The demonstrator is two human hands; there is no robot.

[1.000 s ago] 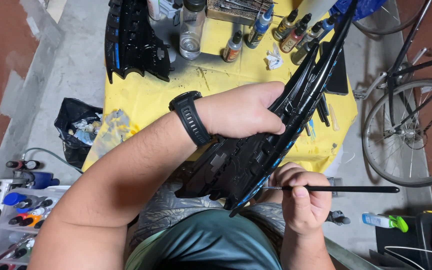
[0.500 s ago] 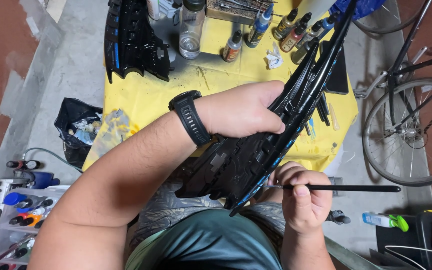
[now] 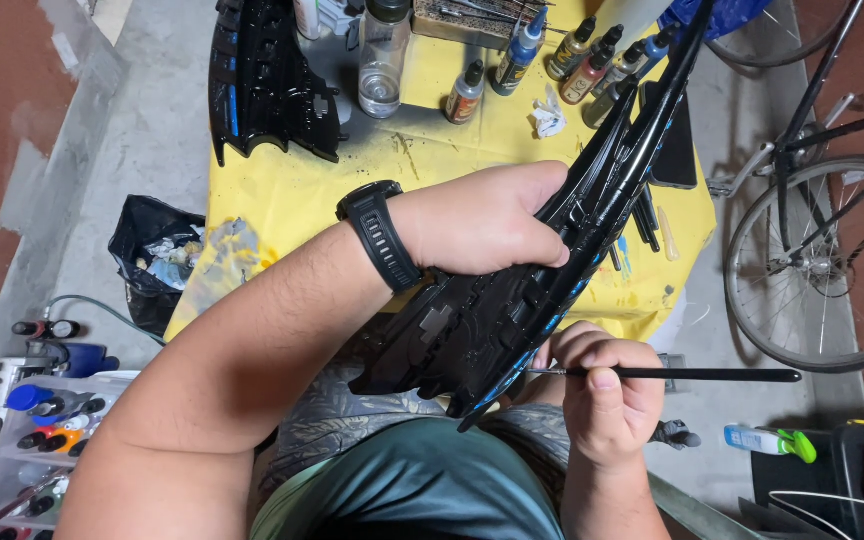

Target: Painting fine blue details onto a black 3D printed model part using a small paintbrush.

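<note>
Nothing has visibly shifted: left hand still clamps the black winged model part, right hand pinching the paintbrush, mid-painting its blue edge; steady strokes needed.

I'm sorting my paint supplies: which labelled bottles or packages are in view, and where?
Paint bottles: small droppers with coloured labels, clustered at the table's far edge.
Clear jar: tall, dark lid, beside them.
Spray bottle: white, green trigger, lying on the floor at right.
Plastic bin: coloured bottles, lower left.

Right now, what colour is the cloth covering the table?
Yellow, with dark smudges: the table cloth shows best in the head view, the only one.
</note>
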